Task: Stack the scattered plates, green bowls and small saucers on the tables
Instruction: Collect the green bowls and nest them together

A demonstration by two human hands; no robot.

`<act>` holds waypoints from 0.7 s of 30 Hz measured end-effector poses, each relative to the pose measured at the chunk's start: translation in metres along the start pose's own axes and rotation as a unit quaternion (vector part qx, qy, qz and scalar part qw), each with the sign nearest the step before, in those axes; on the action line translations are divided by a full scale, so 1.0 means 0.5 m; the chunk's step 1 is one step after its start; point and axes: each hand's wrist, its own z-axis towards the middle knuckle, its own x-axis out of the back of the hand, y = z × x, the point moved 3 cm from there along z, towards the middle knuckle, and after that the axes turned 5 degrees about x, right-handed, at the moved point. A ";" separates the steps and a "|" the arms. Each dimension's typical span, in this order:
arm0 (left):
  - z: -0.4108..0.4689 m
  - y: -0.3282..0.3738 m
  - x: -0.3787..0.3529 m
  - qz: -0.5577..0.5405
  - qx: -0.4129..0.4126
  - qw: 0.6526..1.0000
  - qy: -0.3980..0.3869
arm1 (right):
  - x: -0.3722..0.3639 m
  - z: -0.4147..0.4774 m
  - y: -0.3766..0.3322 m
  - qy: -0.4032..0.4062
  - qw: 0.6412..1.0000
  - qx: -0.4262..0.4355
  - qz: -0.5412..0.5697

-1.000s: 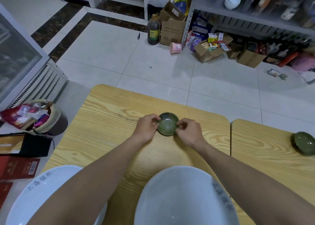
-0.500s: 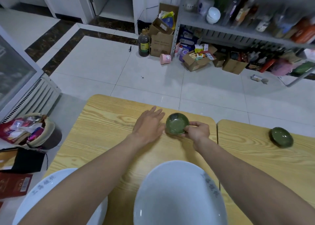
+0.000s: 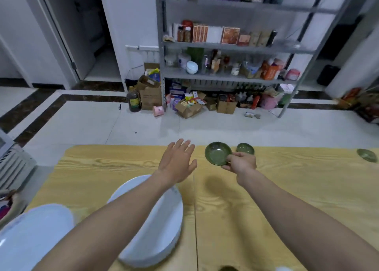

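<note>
Green bowl (image 3: 217, 152) pinched by right hand (image 3: 241, 164), rim partly hidden.

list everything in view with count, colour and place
wooden tables: 2, light wood, side by side, left table and right table
held green bowl: 1, green, in the air above the right table
small green bowl: 1, green, right table's far edge, just behind the held one
green dish: 1, green, far right of the right table, blurred
white plates: 2, white, one under the left forearm, one at lower left
metal shelf rack: 1, grey, far wall, packed with goods
cardboard boxes: several, brown, floor by the rack
oil bottle: 1, dark, floor left of the boxes
left hand: 1, fingers spread, above the left table
right hand: 1, pinches the held green bowl's rim
</note>
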 end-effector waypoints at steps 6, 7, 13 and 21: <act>-0.052 0.222 0.029 0.011 -0.005 1.000 0.015 | 0.230 -0.028 0.002 0.013 0.999 0.006 0.034; -0.057 0.252 0.031 0.012 -0.008 1.000 0.013 | 0.261 -0.030 0.005 0.017 0.999 0.004 0.035; -0.049 0.373 0.039 0.020 -0.037 0.999 0.017 | 0.395 -0.022 0.011 0.042 0.997 -0.009 0.065; 0.031 0.455 0.015 0.026 -0.076 0.997 0.019 | 0.471 0.054 -0.003 0.074 0.993 -0.015 0.092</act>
